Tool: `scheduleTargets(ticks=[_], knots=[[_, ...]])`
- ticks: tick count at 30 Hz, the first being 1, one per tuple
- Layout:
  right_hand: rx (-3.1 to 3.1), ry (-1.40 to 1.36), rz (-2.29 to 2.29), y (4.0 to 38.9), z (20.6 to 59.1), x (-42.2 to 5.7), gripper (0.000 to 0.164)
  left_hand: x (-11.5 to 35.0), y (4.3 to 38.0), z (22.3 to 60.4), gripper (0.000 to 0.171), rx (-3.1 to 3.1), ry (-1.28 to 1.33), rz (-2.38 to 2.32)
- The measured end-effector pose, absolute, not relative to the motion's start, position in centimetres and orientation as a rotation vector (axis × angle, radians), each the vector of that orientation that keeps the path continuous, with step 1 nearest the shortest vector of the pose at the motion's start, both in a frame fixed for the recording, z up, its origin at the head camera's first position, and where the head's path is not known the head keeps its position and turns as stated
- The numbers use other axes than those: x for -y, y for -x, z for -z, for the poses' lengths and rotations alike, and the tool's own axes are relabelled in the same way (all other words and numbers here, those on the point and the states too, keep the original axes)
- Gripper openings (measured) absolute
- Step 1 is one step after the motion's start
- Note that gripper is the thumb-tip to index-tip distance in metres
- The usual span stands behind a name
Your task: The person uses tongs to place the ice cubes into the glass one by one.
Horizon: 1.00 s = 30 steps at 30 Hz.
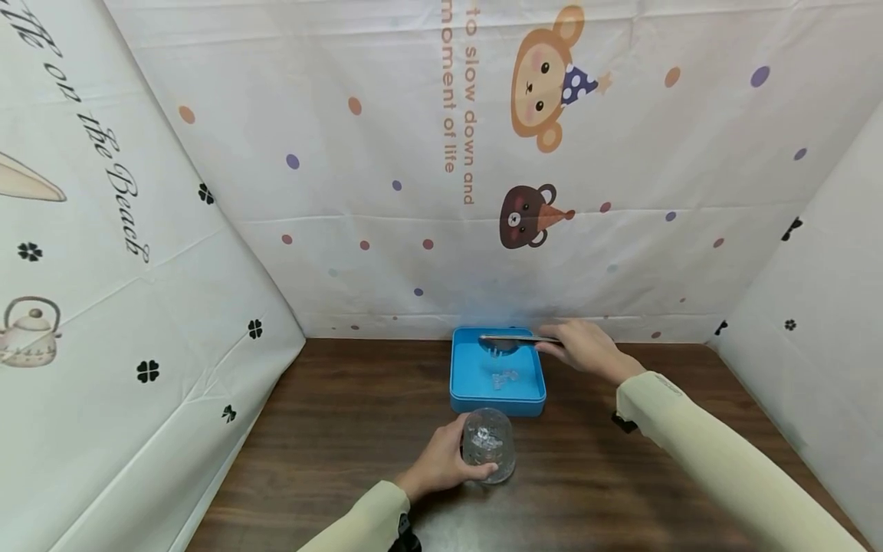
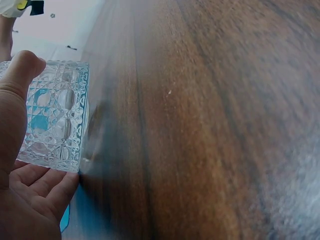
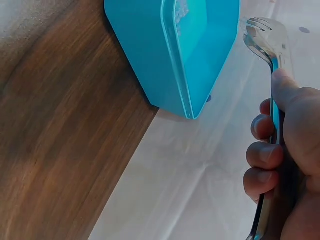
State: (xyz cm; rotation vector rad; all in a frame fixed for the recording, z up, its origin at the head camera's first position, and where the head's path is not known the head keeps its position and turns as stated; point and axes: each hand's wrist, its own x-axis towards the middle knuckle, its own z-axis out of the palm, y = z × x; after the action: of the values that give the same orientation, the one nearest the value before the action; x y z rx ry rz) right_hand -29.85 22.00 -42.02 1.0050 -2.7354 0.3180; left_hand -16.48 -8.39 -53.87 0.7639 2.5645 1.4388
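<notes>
My left hand (image 1: 441,460) grips a clear cut-glass tumbler (image 1: 491,443) on the table, thumb on one side and fingers on the other. Its diamond pattern shows in the left wrist view, where the glass (image 2: 62,120) stands at the table surface. My right hand (image 1: 585,349) holds metal serving tongs (image 1: 534,338) above the far part of a blue tray (image 1: 497,407). The right wrist view shows the fork-shaped end of the tongs (image 3: 262,37), with something clear by the tips. Several small clear pieces (image 1: 505,378) lie in the tray.
The dark wooden table (image 1: 345,437) meets a white printed cloth (image 1: 386,176) just behind the tray. Similar cloth hangs at the left (image 1: 138,322) and right sides (image 1: 814,307).
</notes>
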Motion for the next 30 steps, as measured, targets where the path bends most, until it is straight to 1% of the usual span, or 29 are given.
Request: scheduleTargets(ticks=[2,5,13,22,26,30], knots=[[2.716,-1.008,-0.347,29.5,42.0,-22.3,0.014,8.4,16.5,53.9,0.076,-2.563,-0.765,-1.442],[2.696,-0.997,-0.367,29.2,42.0,-22.8,0.015,8.3,16.4,53.9,0.075,-2.563,-0.767,-1.443],[2.674,-0.983,-0.380,28.9,42.3,-23.8,0.024,8.4,16.3,53.7,0.074,-2.563,-0.772,-1.445],[2.653,-0.985,-0.392,28.5,42.6,-24.0,0.019,8.3,16.4,54.0,0.074,-2.563,-0.775,-1.441],[2.652,-0.977,-0.390,28.3,42.5,-24.0,0.013,8.3,16.4,53.9,0.074,-2.558,-0.778,-1.449],[2.649,-0.991,-0.394,27.8,42.0,-23.8,0.016,8.3,16.5,53.9,0.073,-2.567,-0.781,-1.447]])
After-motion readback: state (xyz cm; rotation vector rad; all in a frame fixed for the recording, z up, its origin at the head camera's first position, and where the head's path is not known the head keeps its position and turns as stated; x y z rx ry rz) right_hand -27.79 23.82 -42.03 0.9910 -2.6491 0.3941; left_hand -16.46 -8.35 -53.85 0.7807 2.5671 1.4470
